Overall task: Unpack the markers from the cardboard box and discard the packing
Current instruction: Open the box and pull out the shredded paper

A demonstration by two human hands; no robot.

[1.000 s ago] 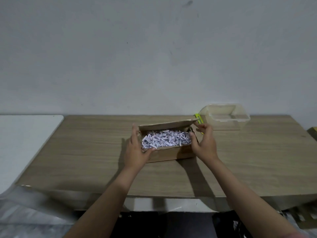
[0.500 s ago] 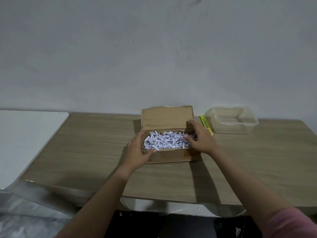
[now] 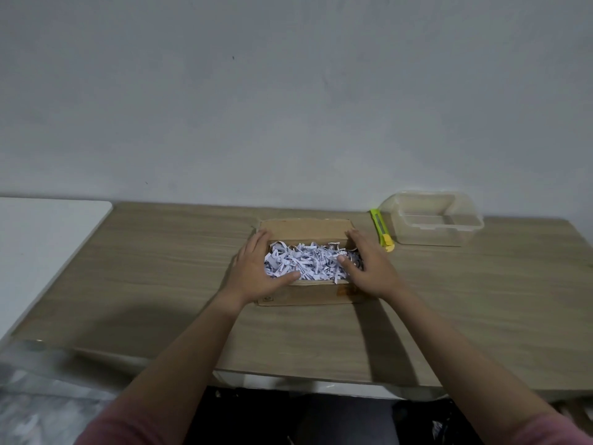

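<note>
An open cardboard box [image 3: 308, 295] sits in the middle of the wooden table [image 3: 160, 277], its far flap folded back flat. White shredded paper [image 3: 308, 263] fills it to the rim; no markers show. My left hand [image 3: 256, 271] lies spread over the box's left end, thumb on the paper near the front wall. My right hand [image 3: 369, 268] lies spread over the right end, thumb touching the paper. Neither hand holds anything.
A green and yellow utility knife [image 3: 382, 231] lies just right of the box. Beyond it stands a clear plastic container [image 3: 431, 234], nothing visible inside. A white surface [image 3: 41, 248] adjoins the table on the left. A grey wall runs behind.
The far flap went from half shut to upright to folded back. Both hands moved from the box's outer sides onto its two ends, at the paper.
</note>
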